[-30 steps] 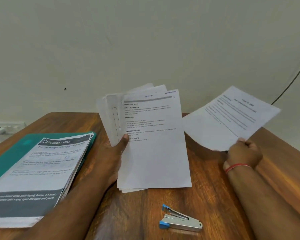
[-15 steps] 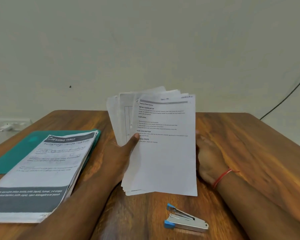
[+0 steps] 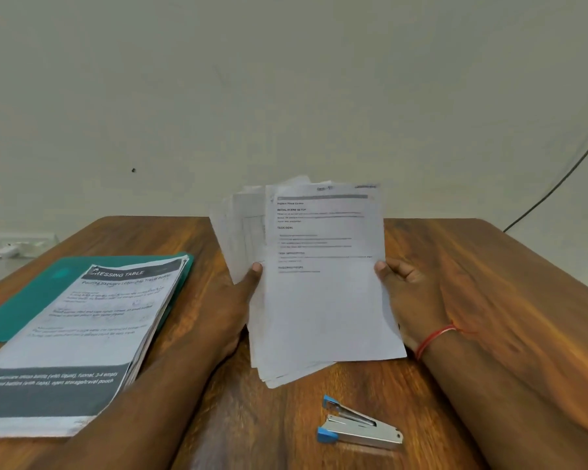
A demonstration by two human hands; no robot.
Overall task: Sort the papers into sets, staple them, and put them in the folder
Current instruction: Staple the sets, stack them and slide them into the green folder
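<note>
While both hands hold the fanned sheaf of white printed papers [image 3: 319, 300] upright, I judge sorting the step in hand; my left hand [image 3: 233, 305] grips its left edge, thumb on the front sheet; my right hand [image 3: 409, 293] pinches its right edge; the sheaf stands just beyond the small blue-and-silver metal stapler [image 3: 357, 425]; the teal plastic folder [image 3: 21, 300], under a thick stack of printed sheets [image 3: 82, 327], lies well left of the stapler; the next move calls for squaring a set's edges before stapling.
</note>
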